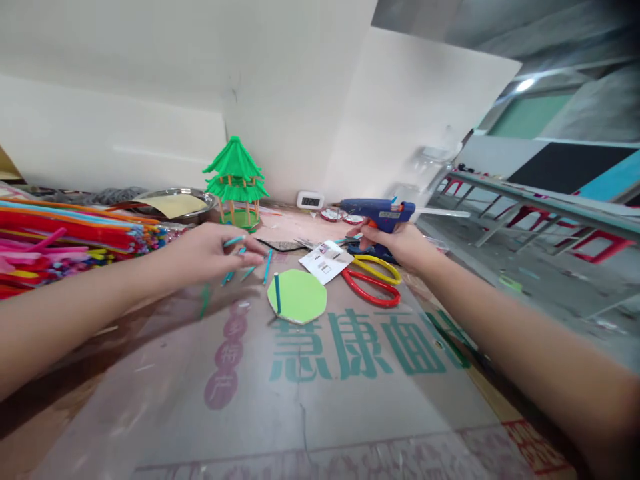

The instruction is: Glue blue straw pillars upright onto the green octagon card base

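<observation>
Glue gun [375, 209], dark blue, pale-labelled, translucent stick [444, 213] at the rear

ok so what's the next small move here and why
Probably bring the nozzle of the glue gun to one end of the blue stick in the left hand: the right hand holds the gun, and the green octagon bears just one similar stick, near its left edge.
</observation>
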`<state>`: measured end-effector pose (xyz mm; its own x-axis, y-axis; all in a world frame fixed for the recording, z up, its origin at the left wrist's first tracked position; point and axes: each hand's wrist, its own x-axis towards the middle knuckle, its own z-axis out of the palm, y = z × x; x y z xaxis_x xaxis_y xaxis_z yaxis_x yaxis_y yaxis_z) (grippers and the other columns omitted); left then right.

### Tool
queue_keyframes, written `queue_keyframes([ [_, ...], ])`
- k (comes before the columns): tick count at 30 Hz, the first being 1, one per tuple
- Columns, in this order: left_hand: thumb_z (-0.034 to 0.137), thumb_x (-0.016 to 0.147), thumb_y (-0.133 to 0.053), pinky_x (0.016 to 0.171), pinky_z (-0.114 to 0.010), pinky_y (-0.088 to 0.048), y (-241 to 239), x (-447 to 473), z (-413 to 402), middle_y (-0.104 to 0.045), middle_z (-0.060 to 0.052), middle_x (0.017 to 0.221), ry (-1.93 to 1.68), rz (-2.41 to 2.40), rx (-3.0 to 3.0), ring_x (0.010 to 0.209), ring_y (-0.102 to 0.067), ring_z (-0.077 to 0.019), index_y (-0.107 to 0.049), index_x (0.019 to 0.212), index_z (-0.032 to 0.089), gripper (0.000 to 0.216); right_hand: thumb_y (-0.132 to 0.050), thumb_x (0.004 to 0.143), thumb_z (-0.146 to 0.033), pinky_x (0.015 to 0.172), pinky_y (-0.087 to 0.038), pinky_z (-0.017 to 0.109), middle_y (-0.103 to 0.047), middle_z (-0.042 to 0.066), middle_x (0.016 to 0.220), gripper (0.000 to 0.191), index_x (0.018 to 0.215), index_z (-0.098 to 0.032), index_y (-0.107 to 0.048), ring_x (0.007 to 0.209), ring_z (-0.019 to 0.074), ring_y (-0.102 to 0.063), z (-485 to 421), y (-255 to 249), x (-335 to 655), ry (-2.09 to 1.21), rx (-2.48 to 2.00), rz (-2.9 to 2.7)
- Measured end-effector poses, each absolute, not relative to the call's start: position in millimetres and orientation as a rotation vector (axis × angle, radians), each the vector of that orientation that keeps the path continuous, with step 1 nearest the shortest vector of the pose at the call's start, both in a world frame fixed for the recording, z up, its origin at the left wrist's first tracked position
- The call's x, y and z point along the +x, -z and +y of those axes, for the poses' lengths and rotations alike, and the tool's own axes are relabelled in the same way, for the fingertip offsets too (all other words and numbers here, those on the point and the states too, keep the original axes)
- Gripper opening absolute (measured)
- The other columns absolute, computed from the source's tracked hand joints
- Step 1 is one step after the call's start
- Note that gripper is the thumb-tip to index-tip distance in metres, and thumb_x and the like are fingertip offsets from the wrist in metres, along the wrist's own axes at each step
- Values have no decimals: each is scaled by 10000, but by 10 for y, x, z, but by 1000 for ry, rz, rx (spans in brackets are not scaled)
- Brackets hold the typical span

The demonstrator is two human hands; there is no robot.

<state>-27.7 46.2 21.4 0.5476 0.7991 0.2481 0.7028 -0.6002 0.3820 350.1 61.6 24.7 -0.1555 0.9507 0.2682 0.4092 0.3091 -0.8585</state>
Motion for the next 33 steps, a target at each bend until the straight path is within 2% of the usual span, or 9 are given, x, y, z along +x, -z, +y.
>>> queue_keyframes([
  [3,408,956,-599,1005,-339,-504,-336,-15,775,-762,-45,1268,-401,1085,2798,1167,-685,-264,-785,1174,249,328,-878,744,-455,666,-582,271,-802,23,878,322,893,-222,-712,643,131,-678,627,-148,3414,-793,-1104,-1498],
  [5,312,921,-656,1105,-339,-440,-342,227,972,-686,-16,1430,-266,949,2889,1323,-610,-258,-748,1276,293,367,-877,740,-442,623,-576,264,-793,19,837,315,860,-215,-694,596,122,-658,627,-68,3372,-705,-1109,-1350],
  [9,320,870,-755,1099,-311,-429,-291,608,1200,-638,-22,1499,-174,663,3034,1382,-571,-261,-685,1379,336,515,-834,773,-455,608,-578,265,-760,25,730,291,781,-194,-707,573,129,-656,617,115,3371,-630,-1144,-1203],
  [15,420,892,-710,875,-245,-479,-243,746,1167,-794,16,1216,-125,656,3085,1073,-720,-213,-721,1292,413,400,-839,778,-495,626,-600,301,-773,33,736,305,762,-214,-720,589,154,-669,542,196,3380,-644,-1106,-1223],
  [20,393,904,-641,825,-258,-466,-178,772,1193,-811,-38,1099,-453,1041,3004,1003,-715,-223,-799,1132,300,293,-866,760,-524,611,-592,329,-739,21,693,321,733,-247,-707,573,173,-653,522,197,3393,-665,-1057,-1227],
  [23,352,971,-487,747,-280,-455,-195,803,1359,-802,-92,1006,-637,1465,2785,889,-711,-232,-798,1119,184,383,-861,764,-524,604,-582,320,-726,11,682,325,743,-245,-695,568,168,-645,534,211,3405,-675,-1058,-1225],
  [27,324,938,-470,566,-286,-392,-213,796,1603,-710,-72,635,-492,1658,2627,589,-629,-208,-822,862,140,404,-846,771,-537,639,-589,309,-715,8,685,349,769,-230,-680,589,162,-647,498,184,3386,-708,-1106,-1212],
  [30,396,862,-616,593,-291,-407,-181,750,1689,-738,-97,685,-388,1714,2613,636,-657,-228,-804,775,150,321,-825,788,-553,669,-594,318,-712,19,706,362,772,-226,-671,614,171,-653,451,145,3367,-723,-1154,-1215],
  [33,430,833,-666,649,-286,-429,-164,712,1704,-795,-136,894,-358,1750,2634,792,-708,-258,-797,865,161,301,-813,785,-589,679,-598,346,-711,32,710,386,766,-236,-657,629,195,-656,432,125,3362,-701,-1180,-1250],
])
